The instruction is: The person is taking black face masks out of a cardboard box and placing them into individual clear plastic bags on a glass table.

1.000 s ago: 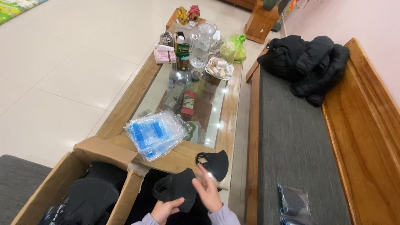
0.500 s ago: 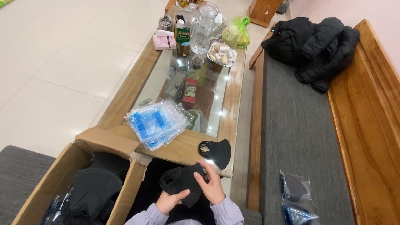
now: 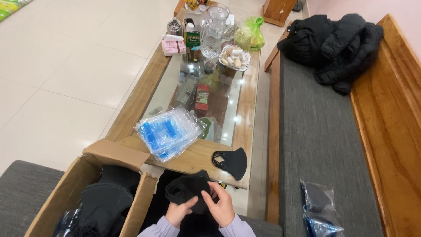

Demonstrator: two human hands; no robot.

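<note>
While hands [image 3: 201, 208] clutch it, mask [image 3: 186, 191] shape unclear.

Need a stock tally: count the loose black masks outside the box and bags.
2. One black mask is held in both the left hand and the right hand; another mask lies on the table corner. More may be hidden in the cardboard box.

ahead: black mask [image 3: 231, 163], plastic packets [image 3: 169, 133] block | left: cardboard box [image 3: 79, 184] | right: bench seat [image 3: 320, 136] open
</note>
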